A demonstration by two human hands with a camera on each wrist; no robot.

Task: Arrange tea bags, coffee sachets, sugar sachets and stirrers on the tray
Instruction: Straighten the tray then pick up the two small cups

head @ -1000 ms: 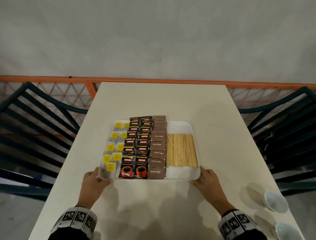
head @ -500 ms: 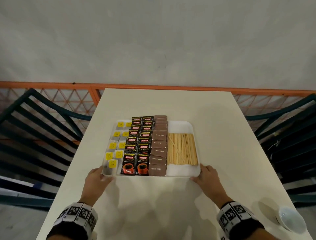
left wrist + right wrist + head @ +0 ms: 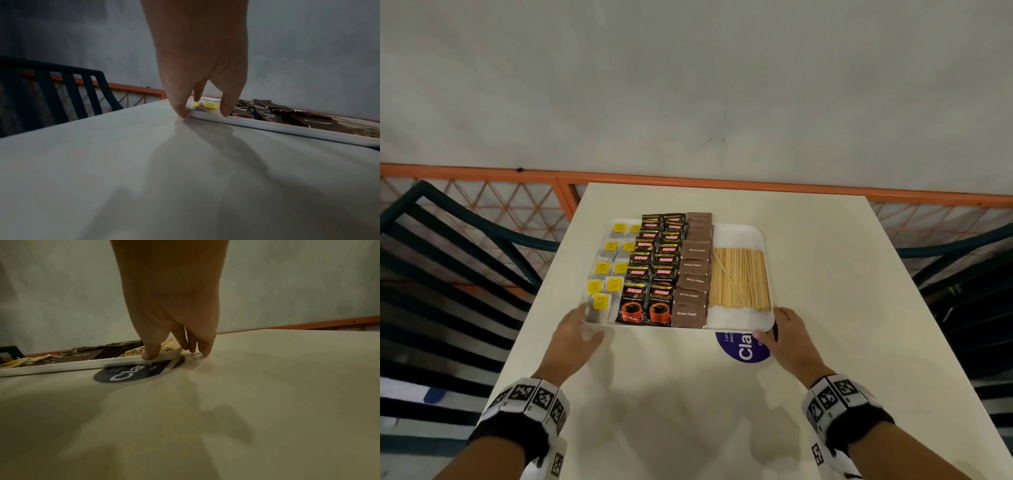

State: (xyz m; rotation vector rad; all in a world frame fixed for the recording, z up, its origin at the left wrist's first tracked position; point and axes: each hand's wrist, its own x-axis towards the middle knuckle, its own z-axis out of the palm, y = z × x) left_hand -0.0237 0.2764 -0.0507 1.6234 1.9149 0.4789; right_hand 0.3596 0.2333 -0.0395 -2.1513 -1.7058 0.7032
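The arranging looks finished: tea bags (image 3: 604,274), Kopiko coffee sachets (image 3: 654,270), brown sugar sachets (image 3: 693,274) and stirrers (image 3: 739,281) fill the white tray (image 3: 739,320) mid-desk (image 3: 825,274), left hand (image 3: 575,339) and right hand (image 3: 789,339) each keeping a grip on a near corner.

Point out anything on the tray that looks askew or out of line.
One stirrer lies diagonally across the otherwise parallel stirrers on the tray. The tea bags sit in a loose, uneven double row. Coffee sachets and sugar sachets look orderly.
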